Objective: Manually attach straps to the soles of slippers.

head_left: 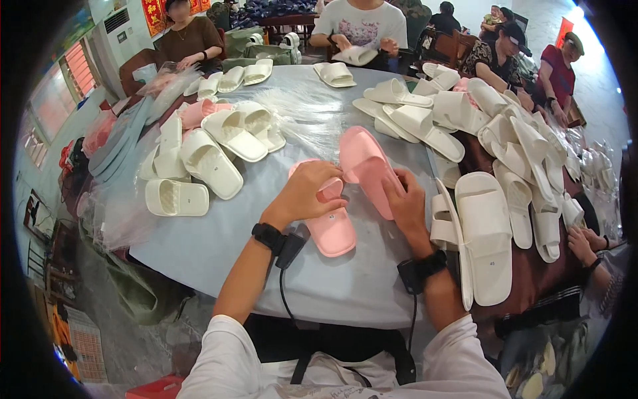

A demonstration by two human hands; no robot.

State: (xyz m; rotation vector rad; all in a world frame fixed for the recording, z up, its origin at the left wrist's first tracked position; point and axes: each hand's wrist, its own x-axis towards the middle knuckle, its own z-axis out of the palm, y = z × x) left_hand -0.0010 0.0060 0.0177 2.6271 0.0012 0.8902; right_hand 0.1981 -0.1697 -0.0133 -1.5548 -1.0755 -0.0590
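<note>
Two pink slippers are in front of me over the middle of the table. My left hand (307,193) is closed on the left pink slipper (334,234), with fingers and thumb around its strap; the hand covers much of that strap. Its heel end points toward me. My right hand (408,203) grips the right pink slipper (364,159) by the side of its sole. That slipper is tilted, its strap end away from me and close to the fingers of my left hand. A black band with a small box and cable sits on each wrist.
Cream slippers (211,163) lie in a group to the left, and a large pile of cream slippers (525,143) covers the right side. Clear plastic bags (302,100) are spread at the table's (219,259) middle back. Across the table, a person (362,33) handles a cream slipper.
</note>
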